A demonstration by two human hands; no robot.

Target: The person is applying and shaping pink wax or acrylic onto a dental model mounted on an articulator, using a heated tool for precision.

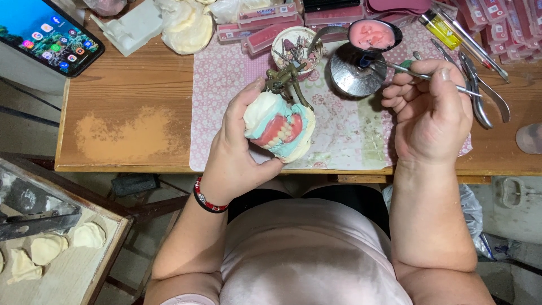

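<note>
- The left hand (240, 149) wraps around a denture model (279, 133) on its metal articulator (288, 82), held above the near table edge.
- The right hand (432, 113) pinches a thin metal tool (420, 74), well apart to the right.
- Flat pink boxes (265, 14) line the far edge.
- A round metal burner (355, 70) stands between the hands, on a floral mat (350, 135).

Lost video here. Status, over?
Left hand grips denture model on articulator. Right hand holds metal wax tool. Nothing between them.
</note>
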